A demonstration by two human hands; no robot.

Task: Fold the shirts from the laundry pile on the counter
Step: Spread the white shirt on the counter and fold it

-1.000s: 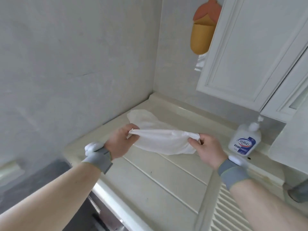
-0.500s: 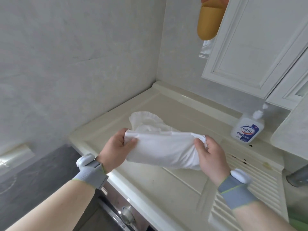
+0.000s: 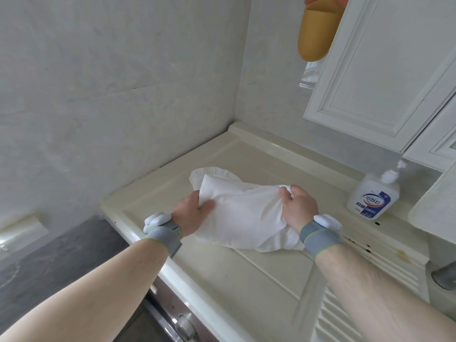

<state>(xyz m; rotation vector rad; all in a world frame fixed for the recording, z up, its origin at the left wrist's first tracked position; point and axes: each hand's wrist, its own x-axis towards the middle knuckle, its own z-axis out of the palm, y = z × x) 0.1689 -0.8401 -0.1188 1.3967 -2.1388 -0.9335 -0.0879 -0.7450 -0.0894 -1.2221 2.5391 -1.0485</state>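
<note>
Since half a second ago the white shirt (image 3: 243, 213) has turned in the grip: its right end, then level with the left, is now lifted and bunched higher, and the cloth sags lower toward the counter (image 3: 222, 275). Both hands sit a little closer together than a second ago, when the fabric was stretched between them.

That shirt hangs just above the cream counter, left of the soap bottle (image 3: 372, 198), with its far edge draped on the surface toward the corner of the walls. At its left end, the left hand (image 3: 191, 215) pinches a fold between thumb and curled fingers. Nearer the bottle, the right hand (image 3: 299, 206) has its fingers curled tight round a gathered wad of the cloth. Each wrist wears a grey band with a white piece on it.

Up and left of the bottle, a yellow holder (image 3: 315, 33) hangs on the wall beside a white cabinet door (image 3: 385, 70).
</note>
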